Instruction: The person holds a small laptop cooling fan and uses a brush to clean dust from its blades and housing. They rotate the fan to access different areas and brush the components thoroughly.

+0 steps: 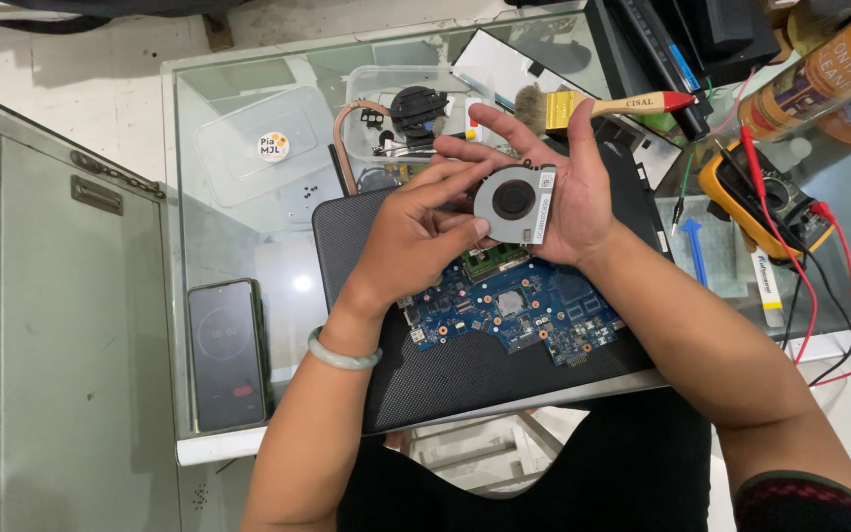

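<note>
Head view, looking down at a glass-topped table (248,99). Right hand (568,192) cradles a grey laptop cooling fan (515,203) in its open palm, fingers spread behind the casing. Left hand (416,236) pinches the fan's left edge between thumb and curled fingers (a pale green bangle (344,355) circles this wrist). Fan held just above a blue motherboard (514,310), which lies on a black mat (465,379). Near the right hand: a paintbrush (593,106); farther right, a yellow multimeter (755,197). At left, a smartphone (227,355).
</note>
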